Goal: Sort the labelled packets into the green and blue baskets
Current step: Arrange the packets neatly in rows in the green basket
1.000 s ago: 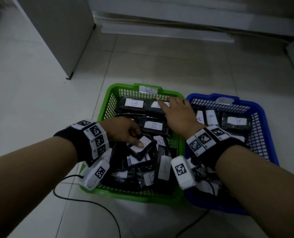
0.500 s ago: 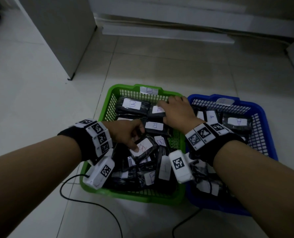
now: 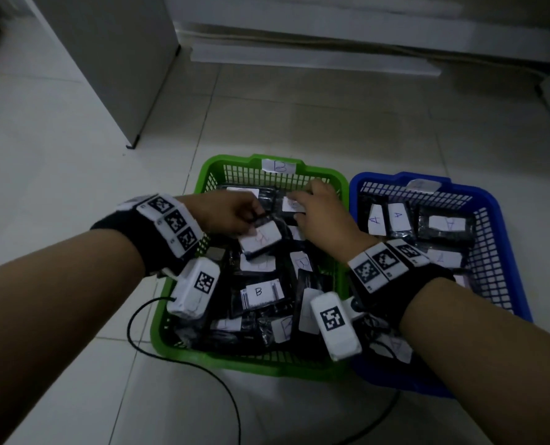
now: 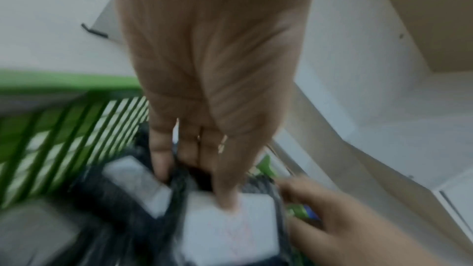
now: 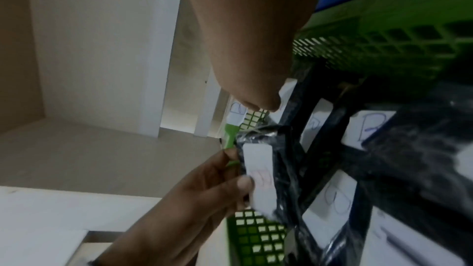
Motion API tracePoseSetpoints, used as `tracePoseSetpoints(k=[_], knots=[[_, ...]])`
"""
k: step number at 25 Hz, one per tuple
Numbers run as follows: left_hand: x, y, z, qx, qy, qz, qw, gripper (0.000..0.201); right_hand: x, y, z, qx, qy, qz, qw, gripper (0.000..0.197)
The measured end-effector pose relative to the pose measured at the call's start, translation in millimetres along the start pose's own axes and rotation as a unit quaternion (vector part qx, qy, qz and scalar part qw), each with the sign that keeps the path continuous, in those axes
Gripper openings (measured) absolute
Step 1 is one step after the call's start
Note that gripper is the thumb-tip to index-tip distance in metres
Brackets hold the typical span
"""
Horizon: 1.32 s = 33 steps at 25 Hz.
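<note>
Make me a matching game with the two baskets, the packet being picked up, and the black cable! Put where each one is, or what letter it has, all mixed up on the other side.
Things:
1. green basket
2. blue basket
3. packet held by the left hand
4. black cable

Places or states:
a. lies on the floor tiles
b. holds packets marked A
c. lifted above the pile, pinched at its edge
d. has a B tag on its far rim

Pairs: 1-d, 2-b, 3-c, 4-a
</note>
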State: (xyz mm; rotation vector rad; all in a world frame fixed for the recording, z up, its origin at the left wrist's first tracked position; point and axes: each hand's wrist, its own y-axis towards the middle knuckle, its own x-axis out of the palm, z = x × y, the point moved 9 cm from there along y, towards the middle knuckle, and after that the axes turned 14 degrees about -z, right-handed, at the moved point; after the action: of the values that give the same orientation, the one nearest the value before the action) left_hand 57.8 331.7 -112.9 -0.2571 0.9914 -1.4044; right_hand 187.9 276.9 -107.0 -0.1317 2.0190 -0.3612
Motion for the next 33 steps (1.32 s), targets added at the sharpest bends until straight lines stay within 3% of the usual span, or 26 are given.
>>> tracePoseSetpoints(k=[2, 5, 8, 10, 13, 16, 19, 22, 26, 28, 31, 33], knots=[[-29.7, -4.4, -7.5, -0.047, 0.133, 0.081, 0.987, 0.037, 4.7, -7.7, -5.6, 0.008, 0.082, -0.022, 0.996, 0.026], [-40.7, -3.2, -17.0, -0.070, 0.243, 0.131, 0.958, 0.033, 33.6, -11.2, -16.4, 0.010, 0.041, -0.167, 0.985, 0.023], [-37.9, -7.6, -2.1, -0.011, 0.274, 0.188, 0.943, 0.032, 37.3, -15.4, -12.8, 0.023, -0.016, -0.193, 0.981, 0.029], [-22.8, -3.4, 7.4, 0.037, 0.302, 0.126, 0.944, 0.038, 38.3, -22.8, -8.2, 0.047, -0.055, -0.206, 0.976, 0.034], [-5.7, 3.6, -2.7, -0.002, 0.343, 0.032, 0.939, 0.046, 50.7, -32.9, -8.6, 0.072, -0.108, -0.255, 0.958, 0.061], [-0.8, 4.3, -11.8, -0.028, 0.338, 0.031, 0.940, 0.057, 62.8, -35.3, -10.1, 0.103, -0.056, -0.265, 0.957, 0.083], [1.7, 2.9, -11.6, -0.038, 0.363, 0.039, 0.930, 0.063, 67.2, -38.5, -0.1, 0.155, 0.020, -0.245, 0.957, 0.092], [2.1, 3.0, -7.5, -0.082, 0.393, 0.040, 0.915, 0.061, 69.5, -42.0, 4.6, 0.177, 0.041, -0.249, 0.951, 0.089], [15.9, 9.2, 19.3, -0.005, 0.380, 0.000, 0.925, 0.047, 66.2, -45.2, -3.8, 0.159, 0.026, -0.278, 0.947, 0.082], [30.1, 12.1, 22.2, -0.003, 0.406, -0.045, 0.913, 0.042, 58.5, -48.2, -12.1, 0.138, 0.040, -0.294, 0.945, 0.071], [42.5, 10.4, 15.8, -0.029, 0.421, -0.067, 0.904, 0.058, 41.4, -50.7, -22.3, 0.108, 0.097, -0.322, 0.936, 0.054], [42.8, 8.3, 12.0, -0.048, 0.412, -0.062, 0.908, 0.067, 25.1, -45.4, -20.1, 0.098, 0.130, -0.286, 0.944, 0.050]])
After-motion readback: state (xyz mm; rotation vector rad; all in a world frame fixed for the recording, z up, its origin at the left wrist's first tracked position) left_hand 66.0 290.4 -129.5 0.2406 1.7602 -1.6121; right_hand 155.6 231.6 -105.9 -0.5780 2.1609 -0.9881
